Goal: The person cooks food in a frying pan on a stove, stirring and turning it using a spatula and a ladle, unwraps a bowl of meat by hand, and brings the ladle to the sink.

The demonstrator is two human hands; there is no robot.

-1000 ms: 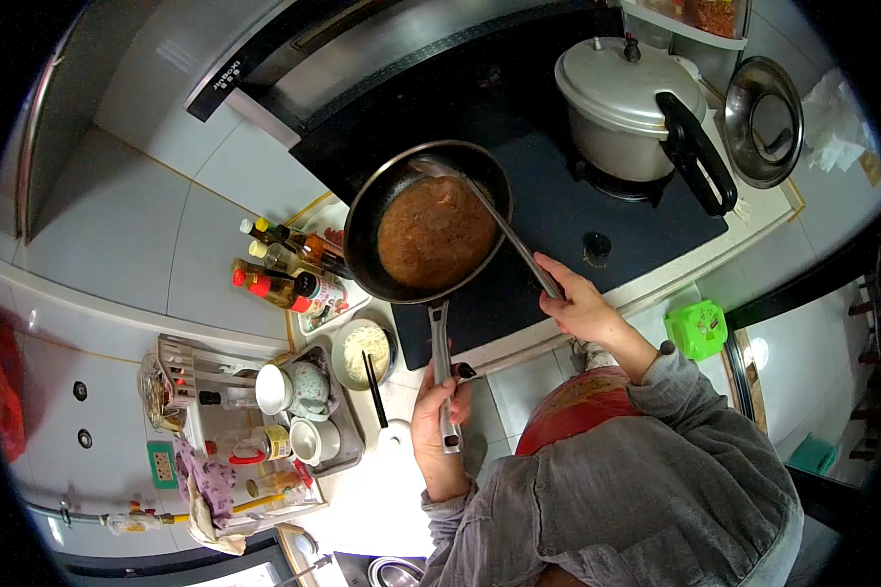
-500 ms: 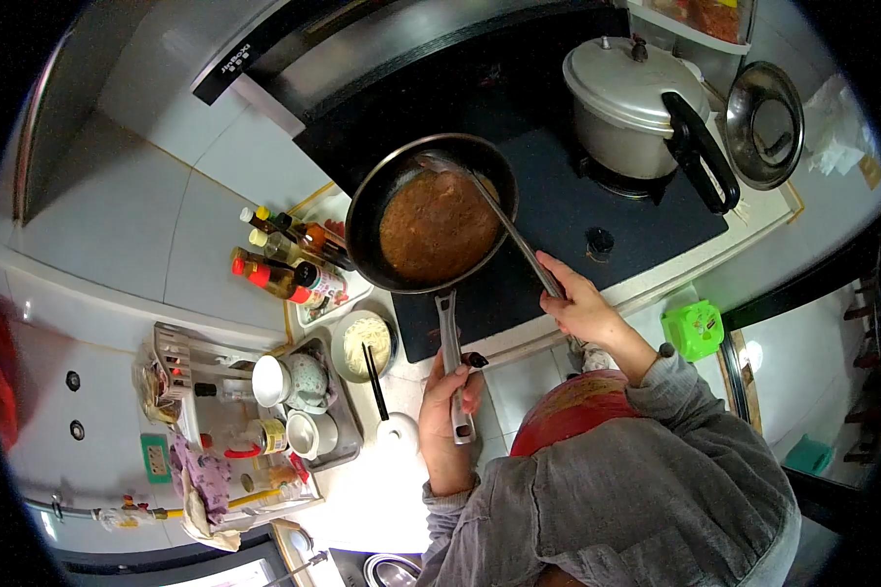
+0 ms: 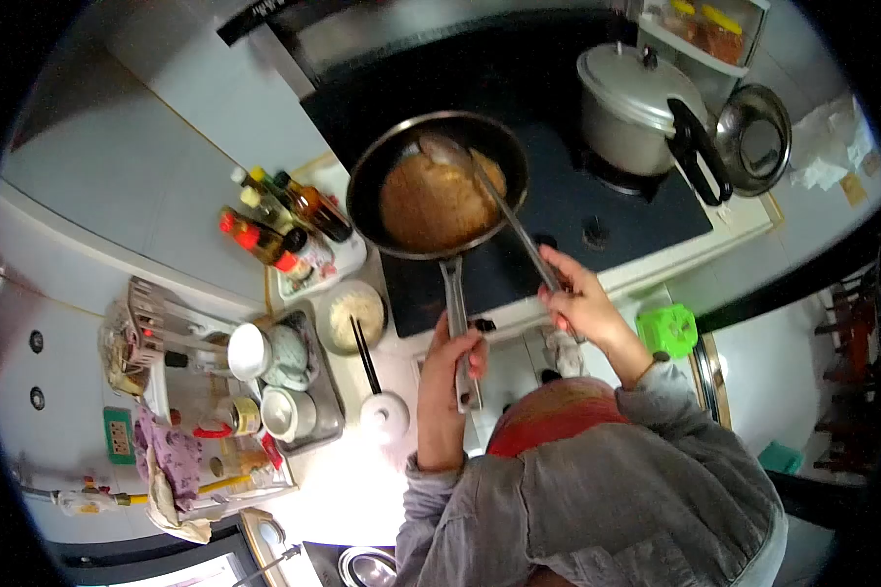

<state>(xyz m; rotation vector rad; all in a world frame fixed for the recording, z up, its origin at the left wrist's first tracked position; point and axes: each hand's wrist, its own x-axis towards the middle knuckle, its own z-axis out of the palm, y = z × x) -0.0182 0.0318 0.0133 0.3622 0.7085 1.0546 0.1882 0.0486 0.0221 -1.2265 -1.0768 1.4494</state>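
A dark frying pan rests over the left part of the black cooktop, with a layer of brown sauce inside. My left hand is closed around the pan's grey metal handle. In my right hand is a long metal spatula, gripped near the end of its handle. Its head lies in the pan at the far side, touching or just above the sauce; I cannot tell which.
A pressure cooker stands on the right of the cooktop. Left of the pan are several sauce bottles in a tray, a bowl with pale contents and chopsticks. Farther left sit cups. A metal lid leans at right.
The view has shifted a little. The pan sits slightly higher in the picture, and the sauce looks lighter under the changed glare. Both hands keep their holds on the pan handle and spatula.
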